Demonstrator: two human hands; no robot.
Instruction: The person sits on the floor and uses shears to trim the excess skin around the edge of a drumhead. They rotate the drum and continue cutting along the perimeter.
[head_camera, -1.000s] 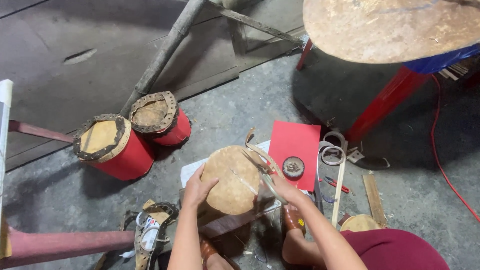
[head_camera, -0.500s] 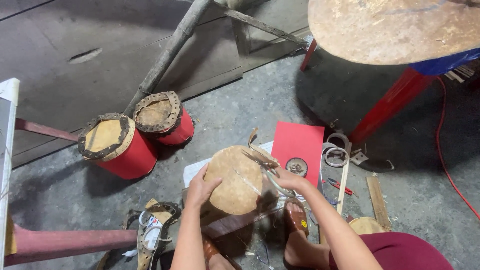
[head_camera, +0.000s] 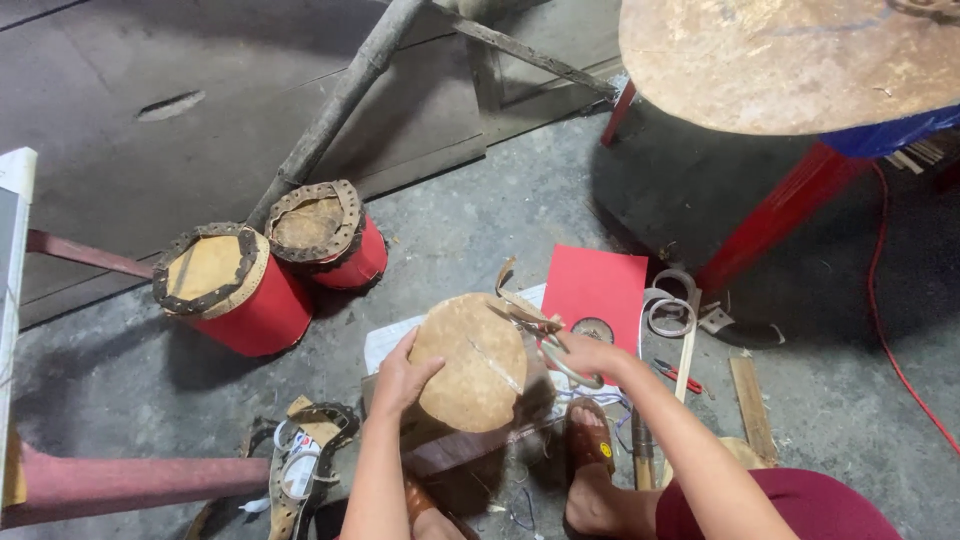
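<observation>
L hand (head_camera: 402, 375) spread flat on drum skin (head_camera: 470, 362) edge; R hand (head_camera: 585, 352) fingers closed round pale strap (head_camera: 560, 362) at rim.

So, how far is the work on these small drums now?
Two red drums already stand aside with laced skins. The left hand steadies the skin on a third; the right hand cuts its edge with scissors. Its lacing is not yet on.
</observation>
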